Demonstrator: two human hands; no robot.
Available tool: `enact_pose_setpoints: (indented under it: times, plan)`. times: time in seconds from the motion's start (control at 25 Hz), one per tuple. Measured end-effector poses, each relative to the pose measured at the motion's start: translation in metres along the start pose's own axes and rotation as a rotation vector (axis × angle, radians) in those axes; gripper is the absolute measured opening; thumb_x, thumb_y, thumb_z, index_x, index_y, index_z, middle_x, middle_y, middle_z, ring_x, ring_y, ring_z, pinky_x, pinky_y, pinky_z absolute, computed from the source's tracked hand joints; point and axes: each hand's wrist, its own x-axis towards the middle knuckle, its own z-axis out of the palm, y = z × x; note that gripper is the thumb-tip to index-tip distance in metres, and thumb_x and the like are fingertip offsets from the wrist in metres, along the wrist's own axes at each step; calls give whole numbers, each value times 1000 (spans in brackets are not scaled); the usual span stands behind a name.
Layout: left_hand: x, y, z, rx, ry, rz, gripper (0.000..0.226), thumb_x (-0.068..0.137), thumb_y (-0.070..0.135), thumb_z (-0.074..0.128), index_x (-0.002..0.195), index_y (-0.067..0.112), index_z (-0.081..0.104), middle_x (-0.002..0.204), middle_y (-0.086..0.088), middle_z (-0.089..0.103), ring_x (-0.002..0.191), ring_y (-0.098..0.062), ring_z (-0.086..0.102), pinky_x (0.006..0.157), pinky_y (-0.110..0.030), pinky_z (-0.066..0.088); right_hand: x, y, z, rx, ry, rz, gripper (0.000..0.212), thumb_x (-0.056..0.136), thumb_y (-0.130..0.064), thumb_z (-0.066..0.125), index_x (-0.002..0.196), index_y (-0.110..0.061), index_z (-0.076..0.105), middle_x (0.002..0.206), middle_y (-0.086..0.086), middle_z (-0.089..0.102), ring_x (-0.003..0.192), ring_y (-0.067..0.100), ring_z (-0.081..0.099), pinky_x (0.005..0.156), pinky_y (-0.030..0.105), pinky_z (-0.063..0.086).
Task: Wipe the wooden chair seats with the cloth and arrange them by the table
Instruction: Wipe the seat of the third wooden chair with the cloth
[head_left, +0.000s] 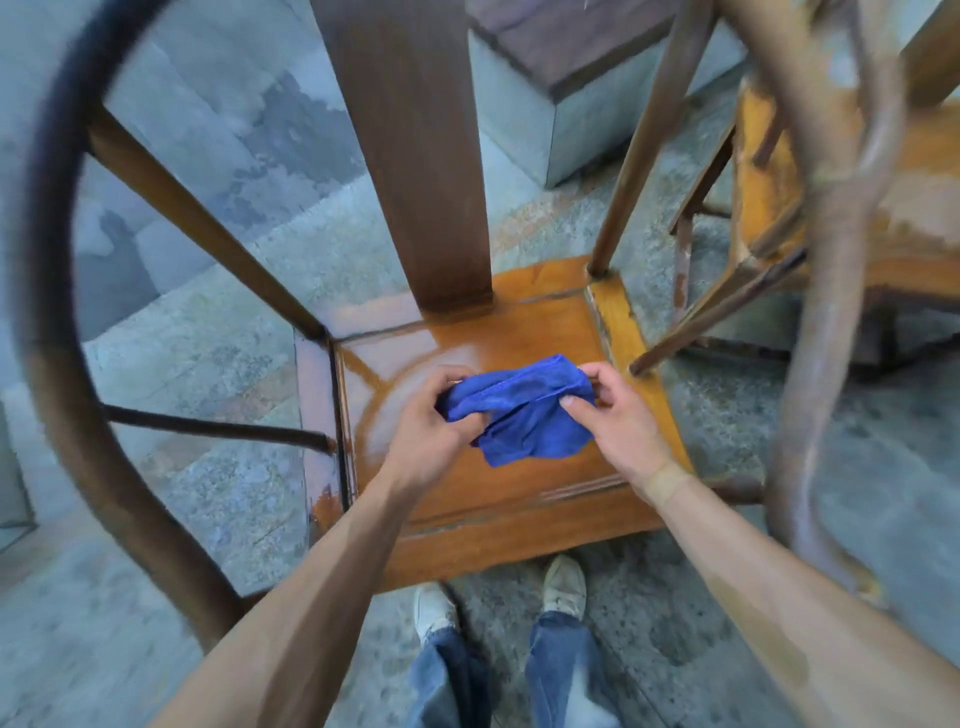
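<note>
Grey stone paving (218, 322), mottled and patchy, covers the ground under the whole scene. On it stands a wooden chair whose seat (498, 499) lies directly below the camera, orange-brown and glossy, with a pale sheen across its left half. A broad dark back splat (415, 156) rises from the far edge of the seat, and a curved armrest rail (57, 322) sweeps around the left side. A second wooden chair (779, 218), worn and flaking, stands to the right, just beside the first.

The blue cloth (519, 410) is bunched up and held just above the middle of the seat; whether it touches the wood cannot be told. The left hand (431, 426) has its fingers curled closed around the cloth's left end. The right hand (618, 415) pinches the cloth's right end between thumb and forefinger, the other fingers loosely bent.

Two pale shoes (563, 584) and blue jean legs (561, 670) show at the near edge, toes just under the seat front.
</note>
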Motion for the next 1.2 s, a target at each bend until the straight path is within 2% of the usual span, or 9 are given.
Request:
enact_pose_setpoints:
  times: [0.12, 0.32, 0.44, 0.52, 0.6, 0.72, 0.92, 1.08, 1.2]
  plan:
    - [-13, 100, -25, 24, 2, 191, 31, 82, -12, 62, 101, 11, 60, 88, 17, 64, 79, -2, 58, 71, -17, 48, -20, -99, -30, 34, 25, -133, 30, 94, -3, 62, 98, -33, 57, 97, -6, 68, 85, 1, 62, 80, 19, 48]
    - [-52, 259, -52, 6, 22, 468, 30, 85, -13, 60, 107, 7, 61, 90, 17, 65, 84, -1, 61, 77, -17, 49, -78, -254, -74, 27, 117, -414, 26, 95, -17, 60, 105, -40, 55, 98, -5, 68, 89, 10, 61, 86, 32, 48]
    - [-80, 322, -60, -51, 27, 604, 30, 85, -3, 63, 104, 21, 63, 92, 18, 67, 88, -5, 62, 83, -25, 52, -118, -319, -88, 31, 234, -561, 26, 90, -29, 58, 102, -52, 56, 99, -4, 69, 90, 12, 61, 87, 36, 49]
    - [-93, 354, -63, -79, 18, 687, 32, 87, 1, 64, 102, 29, 63, 94, 18, 68, 88, -5, 63, 84, -25, 52, -140, -345, -95, 38, 307, -642, 25, 95, -25, 60, 105, -47, 56, 95, -9, 69, 88, 8, 62, 85, 33, 50]
    - [-105, 376, -64, -115, -30, 727, 32, 89, 1, 64, 102, 31, 63, 96, 11, 70, 87, -9, 64, 82, -30, 53, -161, -360, -100, 26, 368, -685, 22, 99, -22, 59, 109, -41, 55, 93, -13, 68, 87, 7, 62, 85, 32, 51]
    - [-115, 394, -54, -145, -107, 775, 30, 91, 1, 63, 105, 27, 64, 99, 1, 71, 86, -13, 64, 81, -36, 54, -184, -365, -113, 5, 459, -709, 20, 98, -28, 59, 110, -44, 55, 96, -12, 69, 92, 11, 64, 88, 38, 52]
    - [-133, 410, 0, -194, -279, 817, 30, 93, 1, 62, 105, 29, 64, 97, 15, 69, 90, -9, 65, 82, -29, 55, -235, -350, -149, 6, 617, -672, 27, 98, -24, 59, 106, -49, 57, 101, -16, 71, 97, 9, 66, 91, 34, 50]
    - [-155, 422, 80, -230, -442, 826, 30, 93, -1, 62, 106, 26, 62, 95, 21, 70, 91, -3, 65, 84, -22, 52, -292, -328, -204, 8, 802, -606, 25, 98, -21, 60, 106, -45, 57, 101, -16, 71, 99, 10, 65, 93, 33, 50]
    - [-178, 432, 147, -243, -563, 852, 31, 93, 2, 63, 107, 28, 62, 98, 20, 70, 95, -7, 66, 88, -24, 51, -337, -308, -250, 14, 934, -566, 23, 96, -26, 61, 104, -48, 58, 103, -6, 71, 100, 22, 65, 95, 40, 52]
